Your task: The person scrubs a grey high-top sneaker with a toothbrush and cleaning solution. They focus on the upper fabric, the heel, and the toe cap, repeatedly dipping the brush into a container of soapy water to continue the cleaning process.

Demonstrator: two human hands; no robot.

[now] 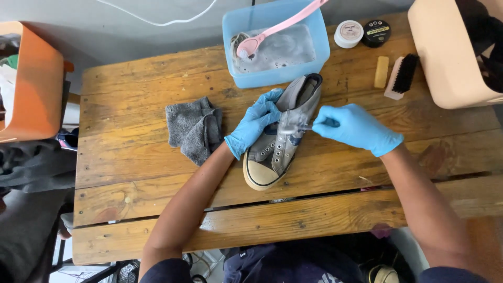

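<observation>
Both forearms reach over our worn wooden plank table (157, 78). Our left gloved hand (255, 128) grips the grey canvas lace-up sneaker (277, 149) at mid-table; our right gloved hand (358, 128) pinches a small clear brush (294, 127) against it. We judge scrubbing underway, calling for short, steady strokes.

Two small round tins stand side by side at the table's far edge. One tin (349, 33) has a pale label, the other tin (376, 32) is black with a yellow-green band.
</observation>
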